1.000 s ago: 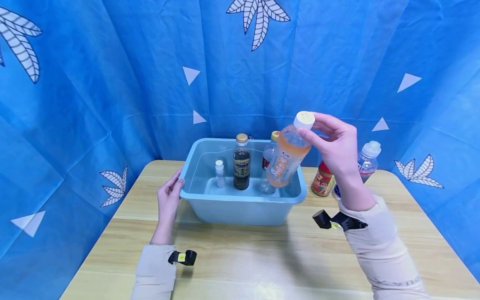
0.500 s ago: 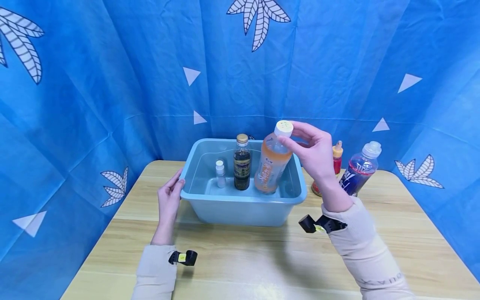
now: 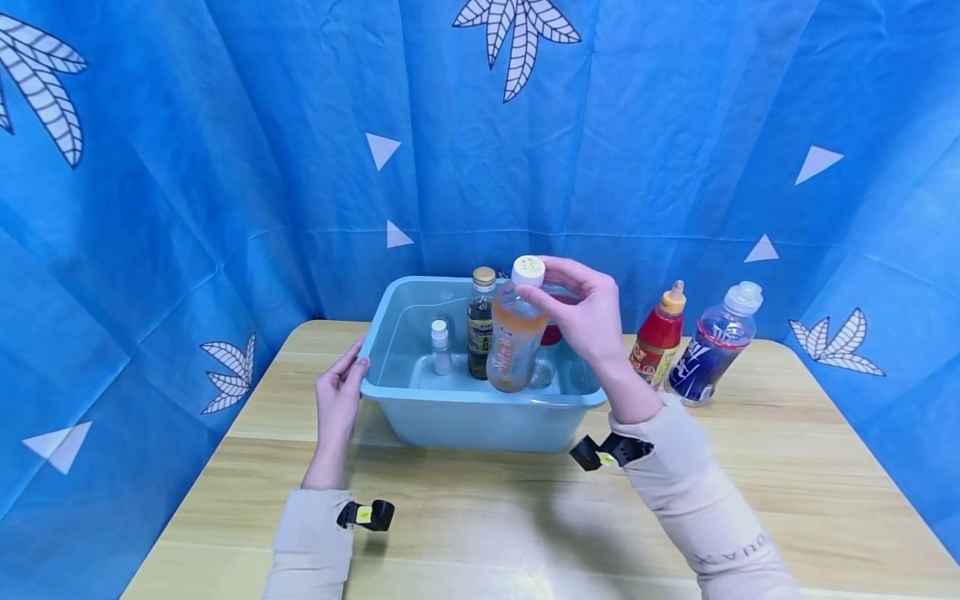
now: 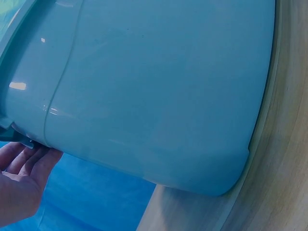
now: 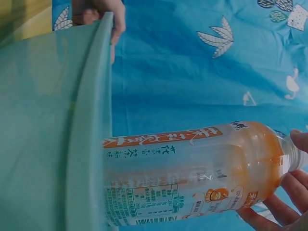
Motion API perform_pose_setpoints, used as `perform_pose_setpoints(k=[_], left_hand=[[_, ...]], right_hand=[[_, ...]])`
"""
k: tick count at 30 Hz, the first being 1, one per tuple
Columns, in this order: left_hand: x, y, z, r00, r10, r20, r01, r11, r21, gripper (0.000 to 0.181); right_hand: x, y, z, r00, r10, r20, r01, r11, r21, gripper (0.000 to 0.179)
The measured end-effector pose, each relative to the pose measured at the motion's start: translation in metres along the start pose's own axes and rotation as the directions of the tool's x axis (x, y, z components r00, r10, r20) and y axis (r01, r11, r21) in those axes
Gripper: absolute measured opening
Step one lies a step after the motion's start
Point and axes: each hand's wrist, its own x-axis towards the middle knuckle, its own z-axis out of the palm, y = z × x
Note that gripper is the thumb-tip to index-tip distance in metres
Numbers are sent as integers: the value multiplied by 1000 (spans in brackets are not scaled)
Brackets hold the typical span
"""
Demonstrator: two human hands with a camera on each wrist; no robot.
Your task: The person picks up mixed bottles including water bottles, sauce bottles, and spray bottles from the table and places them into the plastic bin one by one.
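Observation:
My right hand (image 3: 581,312) pinches a clear drink bottle with an orange label (image 3: 516,337) by its white cap and neck. The bottle's lower end is inside the light blue plastic tub (image 3: 480,425), slightly tilted, and overlaps a dark sauce bottle (image 3: 480,321) in the head view. In the right wrist view the tub's rim hides the bottle's base (image 5: 192,173). My left hand (image 3: 341,396) grips the tub's left rim, thumb at the edge; the left wrist view shows its fingers (image 4: 41,163) curled under the rim.
Inside the tub stand a small white-capped bottle (image 3: 441,348) and a clear bottle (image 3: 543,371) partly hidden behind my right hand. To the tub's right, on the wooden table (image 3: 450,517), are a red squeeze bottle (image 3: 658,337) and a purple-labelled bottle (image 3: 708,350). Blue curtain (image 3: 300,167) hangs behind.
My right hand has carried the orange-labelled bottle left and down into the tub, to near the sauce bottle. The squeeze bottle beyond the tub is now uncovered. My left hand has stayed put.

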Motion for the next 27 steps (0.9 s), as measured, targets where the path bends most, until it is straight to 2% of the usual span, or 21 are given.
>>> perform_pose_setpoints(k=[15, 20, 23, 27], left_hand=[[0, -1, 0, 1000, -8, -5, 8, 1000, 0, 39], [0, -2, -1, 1000, -8, -6, 8, 1000, 8, 40], [0, -2, -1, 1000, -13, -7, 13, 1000, 24, 39], [0, -2, 0, 1000, -20, -8, 20, 999, 29, 40]], right_hand=[[4, 15, 34, 998, 43, 44, -46, 997, 63, 34], [0, 0, 44, 998, 44, 49, -46, 997, 56, 32], [1, 5, 51, 999, 31, 44, -33, 998, 50, 33], [5, 28, 60, 999, 10, 44, -13, 998, 64, 35]])
